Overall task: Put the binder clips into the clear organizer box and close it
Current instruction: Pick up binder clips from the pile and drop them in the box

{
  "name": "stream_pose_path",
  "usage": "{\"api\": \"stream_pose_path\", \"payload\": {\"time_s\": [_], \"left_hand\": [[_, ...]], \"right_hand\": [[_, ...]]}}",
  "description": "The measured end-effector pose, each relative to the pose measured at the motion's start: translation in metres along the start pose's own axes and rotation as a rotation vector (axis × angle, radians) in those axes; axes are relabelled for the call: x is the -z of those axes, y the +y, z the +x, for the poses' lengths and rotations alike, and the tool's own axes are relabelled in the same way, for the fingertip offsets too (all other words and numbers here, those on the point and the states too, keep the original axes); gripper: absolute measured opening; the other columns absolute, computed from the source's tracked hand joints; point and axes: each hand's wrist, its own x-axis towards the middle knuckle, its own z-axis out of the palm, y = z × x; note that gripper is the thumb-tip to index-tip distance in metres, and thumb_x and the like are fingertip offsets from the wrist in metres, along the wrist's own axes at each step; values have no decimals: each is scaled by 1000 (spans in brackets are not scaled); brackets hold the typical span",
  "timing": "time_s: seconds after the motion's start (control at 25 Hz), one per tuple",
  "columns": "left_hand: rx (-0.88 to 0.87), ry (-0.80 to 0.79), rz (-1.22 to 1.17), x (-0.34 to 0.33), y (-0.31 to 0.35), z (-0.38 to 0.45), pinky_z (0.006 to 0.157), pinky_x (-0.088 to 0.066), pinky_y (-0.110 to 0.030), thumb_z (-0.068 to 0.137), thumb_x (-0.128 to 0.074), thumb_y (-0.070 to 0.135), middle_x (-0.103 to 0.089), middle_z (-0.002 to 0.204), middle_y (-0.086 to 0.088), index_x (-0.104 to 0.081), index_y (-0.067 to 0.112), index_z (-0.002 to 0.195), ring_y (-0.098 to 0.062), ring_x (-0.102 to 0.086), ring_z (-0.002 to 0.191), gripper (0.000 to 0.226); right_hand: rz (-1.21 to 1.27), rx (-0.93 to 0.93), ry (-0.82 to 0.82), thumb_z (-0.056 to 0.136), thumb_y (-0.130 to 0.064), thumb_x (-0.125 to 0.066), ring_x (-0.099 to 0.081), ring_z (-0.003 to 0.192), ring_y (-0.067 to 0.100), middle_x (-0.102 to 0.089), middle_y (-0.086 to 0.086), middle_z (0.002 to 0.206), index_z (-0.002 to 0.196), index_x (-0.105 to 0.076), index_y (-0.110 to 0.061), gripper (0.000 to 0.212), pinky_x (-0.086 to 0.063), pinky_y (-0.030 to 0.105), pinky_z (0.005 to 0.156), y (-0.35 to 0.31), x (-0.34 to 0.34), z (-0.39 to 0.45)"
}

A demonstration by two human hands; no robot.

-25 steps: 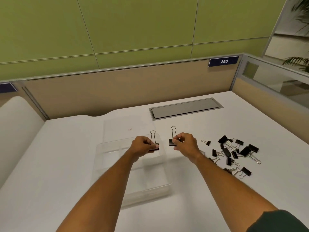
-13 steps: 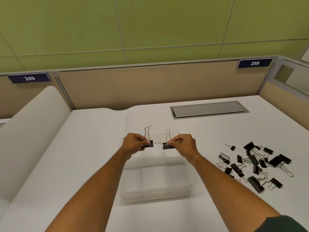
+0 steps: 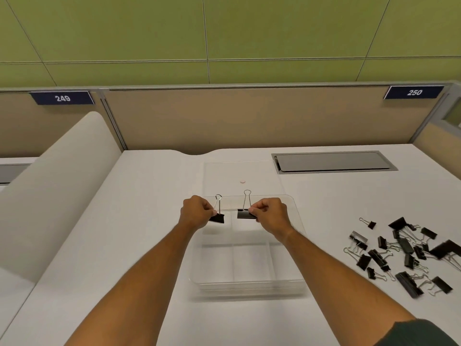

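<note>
The clear organizer box (image 3: pixel 249 283) lies open on the white desk, its lid (image 3: pixel 239 171) folded flat behind it. Both hands hover over the far compartments. My left hand (image 3: pixel 195 212) pinches a black binder clip (image 3: pixel 217 218) with its wire handle pointing up. My right hand (image 3: pixel 270 213) pinches a second black binder clip (image 3: pixel 245 214), handle also upright. A loose pile of black binder clips (image 3: pixel 404 253) lies on the desk to the right of the box.
A grey cable hatch (image 3: pixel 331 162) is set into the desk at the back right. A beige partition (image 3: pixel 249 116) runs along the back, and a white curved divider (image 3: pixel 57 186) bounds the left side. A small pale dot (image 3: pixel 242 181) shows through the lid.
Both hands have carried their clips from beside the box to over its far compartments. The camera view has turned left, so the pile sits further right.
</note>
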Motion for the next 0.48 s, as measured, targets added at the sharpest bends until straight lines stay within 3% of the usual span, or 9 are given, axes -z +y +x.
{"api": "stream_pose_path", "payload": {"time_s": [0.24,0.48], "left_hand": [[-50,-47,239,-8,2,1,67,-50,-29,79,-63,11,-70,87,-2,-73,19,77,-25,-65,83,13],[-158,28,410,-7,-2,0,69,-44,-29,82,-58,10,-67,102,-1,-71,23,98,-27,-64,92,25]], "right_hand": [[-83,16,-34,80,-16,-74,-69,74,20,-71,-1,73,73,-74,-16,7,-58,36,79,-9,-20,3],[-160,38,-88,82,-15,-73,-69,76,21,-70,1,74,77,-75,-12,6,-57,35,79,-18,-40,2]]}}
